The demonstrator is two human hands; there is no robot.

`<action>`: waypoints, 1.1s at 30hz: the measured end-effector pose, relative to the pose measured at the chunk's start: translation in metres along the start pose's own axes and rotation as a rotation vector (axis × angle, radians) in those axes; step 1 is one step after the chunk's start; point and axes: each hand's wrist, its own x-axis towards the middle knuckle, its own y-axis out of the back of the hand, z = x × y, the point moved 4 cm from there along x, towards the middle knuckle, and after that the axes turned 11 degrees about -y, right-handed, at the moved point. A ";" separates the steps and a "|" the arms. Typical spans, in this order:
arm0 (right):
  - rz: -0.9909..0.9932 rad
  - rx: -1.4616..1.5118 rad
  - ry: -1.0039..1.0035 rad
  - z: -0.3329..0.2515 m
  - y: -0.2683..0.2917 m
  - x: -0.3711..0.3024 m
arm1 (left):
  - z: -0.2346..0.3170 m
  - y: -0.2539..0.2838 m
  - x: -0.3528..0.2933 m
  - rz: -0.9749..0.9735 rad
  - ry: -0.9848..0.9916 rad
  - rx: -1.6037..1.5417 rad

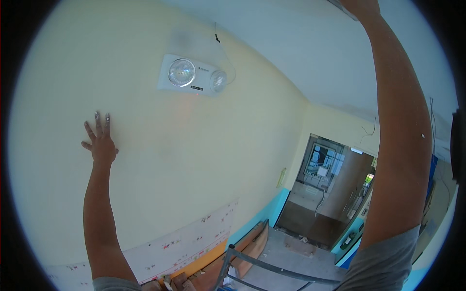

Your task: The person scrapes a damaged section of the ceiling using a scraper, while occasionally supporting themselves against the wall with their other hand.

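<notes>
My left hand (102, 144) lies flat on the cream wall (160, 150) with its fingers spread; whitish smears show on the fingertips. High at the upper right, my right hand (361, 7) reaches up to the white ceiling (281, 43), partly cut off by the picture's edge. It grips a flat tool with a thin grey blade (345, 10), of which only a strip shows, close against the ceiling. Between my arms, a white twin-lamp emergency light (196, 75) is mounted on the wall, a thin wire running up from it.
Below me stands a dark metal frame with a curved rail (281, 269). Boards (252, 247) lie along the wall's foot, beside a printed sheet (189, 240). A glass door (320, 189) is at the far end, and loose wires (371, 130) hang from above.
</notes>
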 end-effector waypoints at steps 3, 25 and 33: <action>-0.036 -0.083 -0.036 -0.001 -0.003 0.000 | 0.002 0.000 0.000 -0.009 -0.001 0.014; -0.194 0.269 -0.237 0.010 -0.041 -0.019 | 0.005 -0.002 0.003 -0.018 -0.018 0.090; 0.010 0.161 -0.168 -0.008 -0.021 -0.021 | -0.006 -0.029 0.009 0.037 -0.024 0.239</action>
